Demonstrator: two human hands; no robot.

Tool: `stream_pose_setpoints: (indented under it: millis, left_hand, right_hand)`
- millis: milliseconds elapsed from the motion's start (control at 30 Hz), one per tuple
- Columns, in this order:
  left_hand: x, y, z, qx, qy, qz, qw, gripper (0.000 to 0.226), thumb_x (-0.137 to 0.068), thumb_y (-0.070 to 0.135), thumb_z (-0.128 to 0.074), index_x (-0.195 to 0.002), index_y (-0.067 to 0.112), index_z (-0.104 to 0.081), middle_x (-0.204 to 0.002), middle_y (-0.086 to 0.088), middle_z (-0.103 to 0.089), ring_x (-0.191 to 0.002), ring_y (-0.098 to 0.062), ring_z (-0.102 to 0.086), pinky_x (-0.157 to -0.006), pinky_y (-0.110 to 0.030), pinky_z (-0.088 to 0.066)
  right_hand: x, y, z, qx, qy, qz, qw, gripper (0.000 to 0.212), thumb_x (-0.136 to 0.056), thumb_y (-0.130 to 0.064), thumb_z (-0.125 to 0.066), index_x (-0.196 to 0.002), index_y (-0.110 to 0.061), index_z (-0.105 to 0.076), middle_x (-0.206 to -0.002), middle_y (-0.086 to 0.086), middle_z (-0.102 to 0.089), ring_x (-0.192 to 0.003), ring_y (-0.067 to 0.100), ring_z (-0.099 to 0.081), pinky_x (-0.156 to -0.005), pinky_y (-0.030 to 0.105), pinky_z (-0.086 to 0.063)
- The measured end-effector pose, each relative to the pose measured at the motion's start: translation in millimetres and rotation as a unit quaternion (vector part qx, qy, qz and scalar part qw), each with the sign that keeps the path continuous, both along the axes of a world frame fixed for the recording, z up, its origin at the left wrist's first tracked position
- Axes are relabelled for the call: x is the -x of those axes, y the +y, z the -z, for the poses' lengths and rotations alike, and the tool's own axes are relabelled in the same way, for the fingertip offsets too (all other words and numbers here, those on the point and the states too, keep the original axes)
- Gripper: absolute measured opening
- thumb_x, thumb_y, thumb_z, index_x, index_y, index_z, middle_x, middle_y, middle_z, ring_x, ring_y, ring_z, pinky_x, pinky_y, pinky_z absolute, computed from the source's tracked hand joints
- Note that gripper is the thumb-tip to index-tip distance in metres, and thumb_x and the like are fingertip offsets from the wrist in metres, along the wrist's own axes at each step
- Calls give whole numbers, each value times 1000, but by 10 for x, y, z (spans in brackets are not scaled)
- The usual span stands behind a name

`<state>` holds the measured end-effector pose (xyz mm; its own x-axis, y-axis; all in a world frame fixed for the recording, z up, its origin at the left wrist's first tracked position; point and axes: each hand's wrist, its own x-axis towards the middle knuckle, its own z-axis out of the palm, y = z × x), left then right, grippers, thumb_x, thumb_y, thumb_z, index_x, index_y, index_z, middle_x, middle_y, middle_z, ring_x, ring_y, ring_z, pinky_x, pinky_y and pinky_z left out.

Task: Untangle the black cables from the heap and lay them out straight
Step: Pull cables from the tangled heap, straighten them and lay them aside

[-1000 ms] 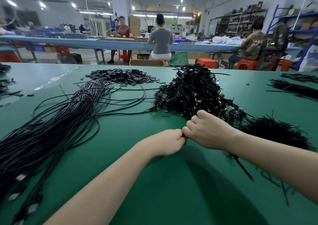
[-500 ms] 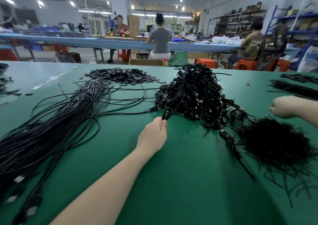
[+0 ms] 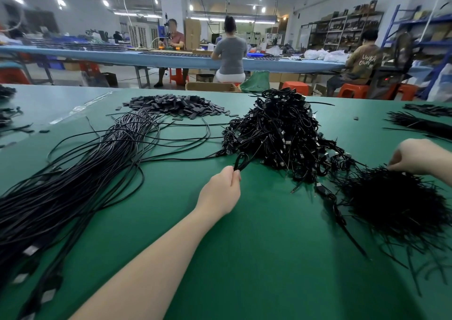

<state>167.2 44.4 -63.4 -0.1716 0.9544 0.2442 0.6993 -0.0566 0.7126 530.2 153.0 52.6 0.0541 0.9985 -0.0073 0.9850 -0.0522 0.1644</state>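
A tall heap of tangled black cables (image 3: 278, 134) sits mid-table on the green mat (image 3: 256, 258). My left hand (image 3: 221, 192) pinches a looped black cable (image 3: 241, 160) that still runs up into the heap's near left edge. My right hand (image 3: 415, 157) hovers at the far right, fingers curled at the top of a bristly pile of thin black ties (image 3: 396, 209); whether it holds one is unclear. A long bundle of straightened cables (image 3: 73, 185) lies along the left side.
A pile of small dark grey flat pieces (image 3: 176, 105) lies at the back centre. More black strands (image 3: 420, 124) lie at the far right edge. Other people sit at a blue bench (image 3: 151, 59) beyond the table, with orange stools nearby.
My hands, together a second ago, have parted. The right hand swung right to the tie pile. The left hand keeps its pinch on the looped cable by the heap.
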Motion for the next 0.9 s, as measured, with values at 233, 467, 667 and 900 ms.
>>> stream_pose_setpoints:
  millis: [233,467,667,900]
  left_hand:
    - [30,52,18,4,-82,-1,997,33,-99,36,-32,-74,15,-33,-63,4,-36,-57,-17,-29,-56,-32,-27]
    - [50,93,-76,-3,-305,66,950,26,-101,25,-35,-78,15,-41,-63,6,-39,-56,-12,-34,-56,-25,-33]
    - [-89,79,-99,-11,-281,84,956,27,-103,24,-35,-79,15,-43,-68,5,-43,-62,-12,-39,-59,-26,-36]
    - [-80,32,-53,-30,-105,99,989,27,-102,33,-36,-83,15,-43,-73,-3,-53,-64,-25,-45,-62,-39,-40]
  right_hand:
    - [-39,101,-50,-43,9,-30,999,21,-87,-33,-65,-94,-16,-76,-88,-1,-70,-83,20,-62,-70,25,-47]
    - [762,-340,-217,-172,399,-186,881,4,-82,-17,-73,-85,-15,-71,-67,0,-70,-65,19,-69,-61,33,-57]
    - [1794,-844,75,-80,462,-345,813,6,-78,-16,-76,-83,-18,-72,-77,-6,-73,-72,6,-70,-70,19,-56]
    - [2131,-847,365,-124,457,-347,809,2,-81,-20,-74,-80,-22,-73,-71,-15,-69,-66,-5,-63,-65,11,-50]
